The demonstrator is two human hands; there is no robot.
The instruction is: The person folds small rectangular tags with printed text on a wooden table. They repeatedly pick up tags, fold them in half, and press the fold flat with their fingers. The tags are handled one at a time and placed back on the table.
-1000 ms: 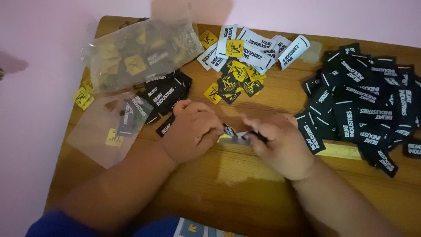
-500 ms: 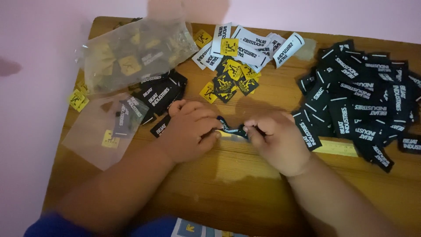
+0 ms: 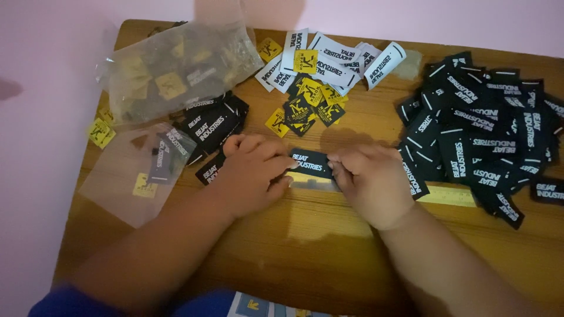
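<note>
Your left hand (image 3: 252, 170) and right hand (image 3: 373, 182) are close together over the middle of the wooden table (image 3: 329, 252), each pinching one end of a single black woven label (image 3: 311, 162), which lies stretched flat between your fingertips on top of a yellow ruler (image 3: 449, 195). The grip is only at the edges, so I judge the label could slip out of one pinch or skew off the ruler's edge if either hand pulls harder than the other; it looks limp and light, so it would curl or flip easily. Right of that label, nearly touching your right hand, sprawls a big heap of black labels (image 3: 487, 135); a sideways sweep of your wrist could drag some over the ruler. Behind the label lies a mix of small yellow square tags (image 3: 305, 103) and white labels (image 3: 335, 56). Left of it, a short stack of black labels (image 3: 211, 123) sits just beside your left hand, with two clear plastic bags (image 3: 176, 67) beyond, one full, one nearly flat.
</note>
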